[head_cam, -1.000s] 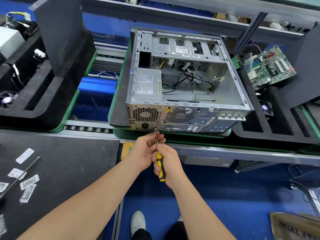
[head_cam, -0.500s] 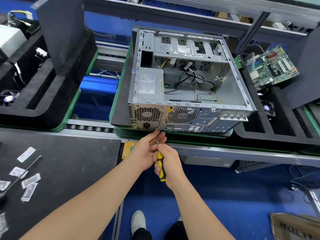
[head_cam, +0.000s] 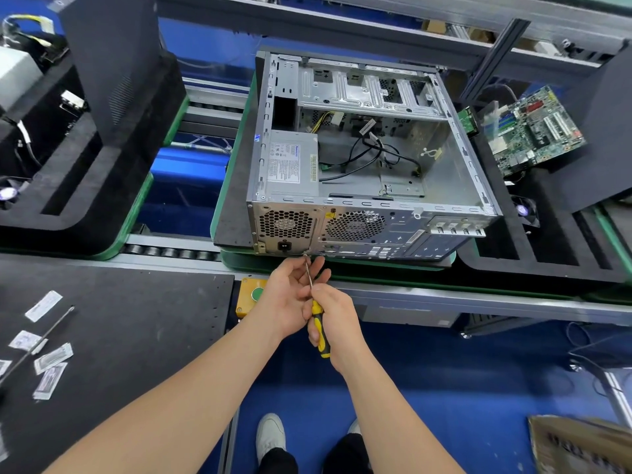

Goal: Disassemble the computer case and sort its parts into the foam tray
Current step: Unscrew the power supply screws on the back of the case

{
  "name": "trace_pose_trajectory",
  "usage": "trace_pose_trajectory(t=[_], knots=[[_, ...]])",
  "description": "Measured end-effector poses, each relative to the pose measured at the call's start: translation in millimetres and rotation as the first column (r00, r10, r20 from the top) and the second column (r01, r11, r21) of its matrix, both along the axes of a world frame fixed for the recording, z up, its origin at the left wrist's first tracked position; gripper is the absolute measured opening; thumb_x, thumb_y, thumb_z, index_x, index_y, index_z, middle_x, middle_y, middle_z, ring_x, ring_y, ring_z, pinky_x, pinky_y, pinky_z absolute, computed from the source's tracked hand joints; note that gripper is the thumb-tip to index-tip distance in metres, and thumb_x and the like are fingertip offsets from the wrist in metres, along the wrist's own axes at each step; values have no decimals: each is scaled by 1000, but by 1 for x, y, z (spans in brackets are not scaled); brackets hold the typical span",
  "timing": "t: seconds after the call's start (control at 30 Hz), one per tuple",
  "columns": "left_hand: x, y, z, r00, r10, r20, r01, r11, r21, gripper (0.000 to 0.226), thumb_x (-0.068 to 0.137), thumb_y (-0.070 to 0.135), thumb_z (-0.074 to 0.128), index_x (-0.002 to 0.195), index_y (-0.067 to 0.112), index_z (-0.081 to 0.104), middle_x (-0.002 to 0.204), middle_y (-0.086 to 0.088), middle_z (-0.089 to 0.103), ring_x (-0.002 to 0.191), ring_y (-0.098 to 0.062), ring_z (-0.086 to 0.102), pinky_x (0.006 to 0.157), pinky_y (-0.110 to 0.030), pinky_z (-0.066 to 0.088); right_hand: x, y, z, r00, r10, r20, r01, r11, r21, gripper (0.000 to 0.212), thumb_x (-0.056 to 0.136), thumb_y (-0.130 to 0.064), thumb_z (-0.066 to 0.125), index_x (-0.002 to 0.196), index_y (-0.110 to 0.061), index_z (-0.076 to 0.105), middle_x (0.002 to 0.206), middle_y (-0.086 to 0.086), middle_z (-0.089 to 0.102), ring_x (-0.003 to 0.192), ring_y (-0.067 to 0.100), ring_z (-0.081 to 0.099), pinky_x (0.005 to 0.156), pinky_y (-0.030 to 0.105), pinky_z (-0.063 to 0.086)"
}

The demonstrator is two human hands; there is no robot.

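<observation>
- The screwdriver [head_cam: 319, 331] has a yellow and black handle and a silvery shaft.
- The computer case [head_cam: 455, 172] is bare silver-grey metal, and its near panel has honeycomb-perforated vents [head_cam: 285, 224].
- The power supply [head_cam: 290, 162] is grey with a white printed label.
- The cables [head_cam: 376, 150] inside the case are black.
- The motherboard [head_cam: 537, 131], far right, is green with blue and red slots.
- The foam tray [head_cam: 547, 258] is black, on a green-edged pallet [head_cam: 342, 266].
- The button box [head_cam: 247, 304] is yellow with a green button.
- The floor [head_cam: 427, 388] is blue.
- The shoes [head_cam: 270, 436] are white.
- The mat [head_cam: 136, 319], near left, is black with white packets [head_cam: 53, 362] on it.
</observation>
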State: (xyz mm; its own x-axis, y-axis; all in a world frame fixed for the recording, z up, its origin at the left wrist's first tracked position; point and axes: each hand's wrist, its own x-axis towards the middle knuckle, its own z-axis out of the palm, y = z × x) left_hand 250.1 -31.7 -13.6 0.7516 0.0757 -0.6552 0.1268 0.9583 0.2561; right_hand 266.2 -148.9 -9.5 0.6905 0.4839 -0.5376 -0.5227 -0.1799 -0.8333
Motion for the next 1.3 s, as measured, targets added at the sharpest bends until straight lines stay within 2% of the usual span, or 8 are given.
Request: trace_pose_trajectory(t=[0.17,0.33,0.53,0.7,0.8,0.93,1.07,1.3], knots=[[0,-7,-5,999,49,14,-49,998,24,15,94,32,67,98,18,72,113,0,76,100,-21,75,85,-38,54,1,-2,-1,999,12,31,-11,1000,-14,33,104,-28,48,94,-5,70,72,9,65,40,21,41,41,28,31],[1,-10,-9,998,63,11,-63,997,44,16,93,35,69,97,21,72,112,5,77,101,-16,75,78,-35,57,1,-2,0,995,44,92,-42,999,-23,35,100,-30,48,75,-25,72,72,8,64,41,20,42,41,28,33],[7,-8,-8,996,73,-50,-69,994,83,18,95,37,63,99,20,69,106,4,78,95,-16,76,63,-27,60,2,-2,-4,981,62,186,-50,996,-70,37,101,-26,46,72,-28,69,72,7,63,39,21,43,42,29,34],[7,-6,-9,998,60,-17,-57,992,116,18,97,35,59,91,19,67,102,1,78,90,-19,77,74,-35,58,1,-5,-5,956,79,284,-46,992,-120,26,86,-41,59,77,-18,65,60,4,56,39,19,42,42,27,33],[7,-6,-10,999,43,8,-44,986,163,18,99,30,55,93,15,64,101,-4,78,92,-23,76,78,-40,57,-1,-9,-4,911,-2,413,60,990,-128,25,92,-41,64,76,-23,62,60,-2,58,50,12,47,51,27,38],[2,-18,-7,990,-127,57,107,956,274,16,103,26,50,106,12,56,122,-13,73,111,-28,71,84,-40,59,4,-14,-2,830,-191,524,273,958,-84,17,99,-35,68,84,-29,65,74,-2,66,66,7,56,61,24,46],[8,-45,1,956,-291,31,260,894,364,34,103,26,47,126,3,60,124,-14,72,116,-24,69,95,-39,52,16,-31,4,783,-287,552,376,925,-53,5,100,-29,68,97,-33,68,86,-14,72,81,6,68,68,15,50],[51,-122,25,863,-505,-18,450,751,483,39,103,23,42,114,13,77,116,-11,75,109,-23,71,91,-33,52,46,-109,11,719,-387,577,521,850,-79,14,100,-25,68,91,-34,73,86,-13,75,84,8,71,72,28,55]])
